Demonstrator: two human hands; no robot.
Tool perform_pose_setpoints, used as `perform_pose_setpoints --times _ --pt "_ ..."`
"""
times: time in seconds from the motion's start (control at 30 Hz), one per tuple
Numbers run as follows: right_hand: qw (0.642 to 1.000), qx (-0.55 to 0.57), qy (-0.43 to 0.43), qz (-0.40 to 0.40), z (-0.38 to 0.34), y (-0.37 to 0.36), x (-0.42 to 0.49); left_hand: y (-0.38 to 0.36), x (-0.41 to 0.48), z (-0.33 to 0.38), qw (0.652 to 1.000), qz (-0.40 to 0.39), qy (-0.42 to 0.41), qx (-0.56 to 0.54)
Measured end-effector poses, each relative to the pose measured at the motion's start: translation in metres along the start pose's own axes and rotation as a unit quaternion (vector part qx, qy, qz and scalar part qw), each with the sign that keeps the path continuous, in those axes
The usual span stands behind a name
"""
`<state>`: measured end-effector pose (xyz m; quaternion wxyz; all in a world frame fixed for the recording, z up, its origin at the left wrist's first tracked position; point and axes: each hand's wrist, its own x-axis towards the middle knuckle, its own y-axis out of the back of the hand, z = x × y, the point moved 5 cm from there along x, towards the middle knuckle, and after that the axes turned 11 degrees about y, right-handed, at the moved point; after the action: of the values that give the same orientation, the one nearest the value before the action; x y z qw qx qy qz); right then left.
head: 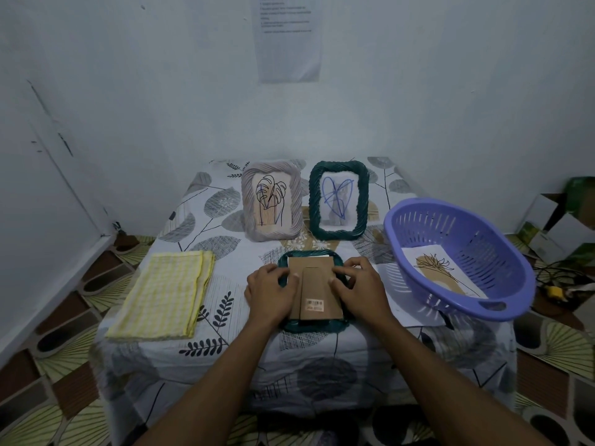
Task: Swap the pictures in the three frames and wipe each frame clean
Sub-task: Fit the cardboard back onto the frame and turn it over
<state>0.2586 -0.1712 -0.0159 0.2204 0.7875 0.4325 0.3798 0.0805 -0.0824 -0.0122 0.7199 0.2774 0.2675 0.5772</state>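
A dark green frame (314, 323) is laid face down at the near middle of the tabletop (244, 355), which is covered by a leaf-printed cloth. Its brown cardboard backing (317, 284), with a barcode sticker (314, 304) near the lower edge, is turned upward. The left hand (270, 292) is pressed on the left side of the backing with fingers curled at its edge, and the right hand (360, 289) is pressed on the right side in the same way; nothing is gripped or lifted by either.

Farther back, a grey frame (272, 201) with a black leaf drawing is stood upright, and just to its right a second green frame (338, 201) with a blue scribbled heart is stood upright too. A folded yellow checked cloth (164, 292) is laid flat at the near left. At the right, a purple slotted basket (457, 255) is tilted, and a loose picture (441, 272) of a line-drawn flower is held inside it. A printed sheet (288, 37) is fixed to the far wall.
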Motion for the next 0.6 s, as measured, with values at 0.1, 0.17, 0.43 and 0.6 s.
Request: perform_pose_setpoints --times 0.1,0.17,0.43,0.6 --pt "1.0 -0.002 -0.009 0.003 0.0008 0.001 0.0005 0.0033 0.0022 0.0014 1.0 0.014 0.002 0.016" --pt "1.0 -0.004 -0.012 0.006 0.0009 0.0017 0.0008 0.0046 0.0046 0.0033 0.999 0.014 0.002 0.033" --pt "1.0 -0.004 -0.022 -0.007 0.0021 -0.0017 0.0022 0.0052 0.0085 0.0036 0.999 -0.003 0.004 0.038" --pt "1.0 0.001 -0.028 -0.009 0.0027 -0.0011 0.0031 0.0075 0.0087 0.0035 1.0 -0.011 0.014 0.018"
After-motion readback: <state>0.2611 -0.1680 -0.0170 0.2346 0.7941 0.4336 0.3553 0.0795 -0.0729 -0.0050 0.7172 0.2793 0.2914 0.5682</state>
